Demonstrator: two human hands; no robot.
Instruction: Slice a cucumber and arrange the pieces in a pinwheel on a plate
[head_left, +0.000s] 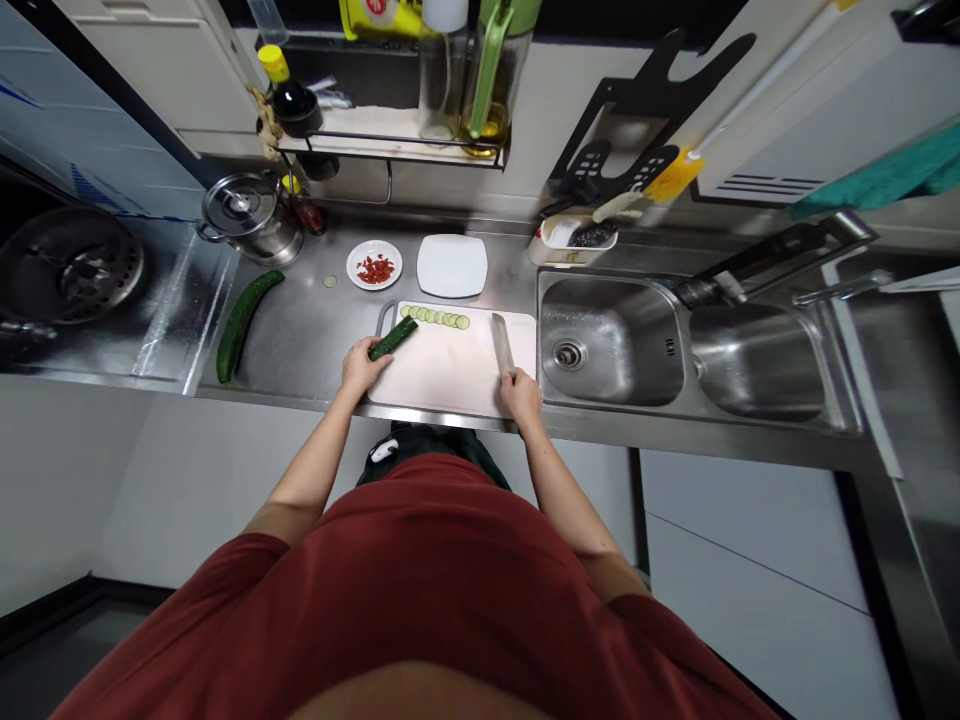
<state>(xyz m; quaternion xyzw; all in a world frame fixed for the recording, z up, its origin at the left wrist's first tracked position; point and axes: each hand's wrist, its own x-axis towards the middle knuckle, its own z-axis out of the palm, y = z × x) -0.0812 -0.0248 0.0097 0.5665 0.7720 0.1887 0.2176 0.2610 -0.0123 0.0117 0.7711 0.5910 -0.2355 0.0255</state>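
My left hand (363,368) grips a cut length of dark green cucumber (394,339) over the left side of a white cutting board (442,375). In my right hand (521,393) is a kitchen knife (502,342), held near the board's right edge with its blade pointing away from me. A row of overlapping cucumber slices (435,317) lies along the far side of the board. Behind the board sit a white square plate (452,266) and a round white plate (354,264) with small red pieces on it.
A whole cucumber (241,325) rests on the steel counter at left, near a lidded pot (251,215). One loose slice (330,282) lies beside the round plate. A double sink (611,345) adjoins the board's right side. Overhead, a rack (390,150) carries bottles.
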